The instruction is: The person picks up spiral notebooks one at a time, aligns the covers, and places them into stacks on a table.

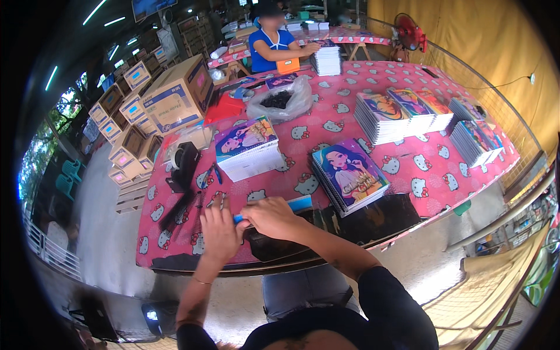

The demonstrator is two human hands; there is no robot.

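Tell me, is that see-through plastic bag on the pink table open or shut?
It's open: the plastic bag has its top spread wide, and you can see the black pile inside.

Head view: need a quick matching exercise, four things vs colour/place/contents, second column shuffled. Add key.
Things:
1. Tape dispenser
2. Plastic bag
3. Fan
4. Right hand

Colour, place or contents:
A. Red, beside a yellow curtain
B. Close beside the left hand, at the near side of the table
C. Black, on the left part of the table
D. Translucent, with a heap of black pieces inside

Pairs: 1-C, 2-D, 3-A, 4-B
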